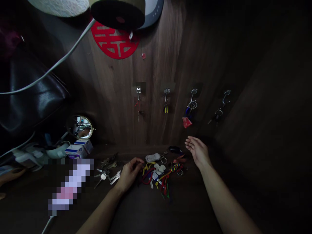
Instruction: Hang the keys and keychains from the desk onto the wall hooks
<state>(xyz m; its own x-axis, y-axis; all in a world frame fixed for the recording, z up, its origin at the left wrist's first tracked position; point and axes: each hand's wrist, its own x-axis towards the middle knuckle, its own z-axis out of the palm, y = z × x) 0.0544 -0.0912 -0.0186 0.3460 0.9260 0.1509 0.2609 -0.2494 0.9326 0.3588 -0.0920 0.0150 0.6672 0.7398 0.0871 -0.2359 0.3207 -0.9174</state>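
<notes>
Fingers (193, 140) parted on the right hand (200, 154), curled on the left hand (129, 175) with any grip unclear, flank a pile of keys and cords (159, 168). Dark tabletop (146, 211) stretches on the near side, forearms (223, 195) angled across it. Loose keys (103, 176) lie at the left hand's outer side; behind, a wooden panel (117, 123) with hooks (167, 91) closes the space.

Wall hooks (167, 91): four. Hanging bunches (187, 122): four. Wearer's hands (129, 174): two. Round mirror (84, 127): one. Loose keys (103, 176): too jumbled to count.
</notes>
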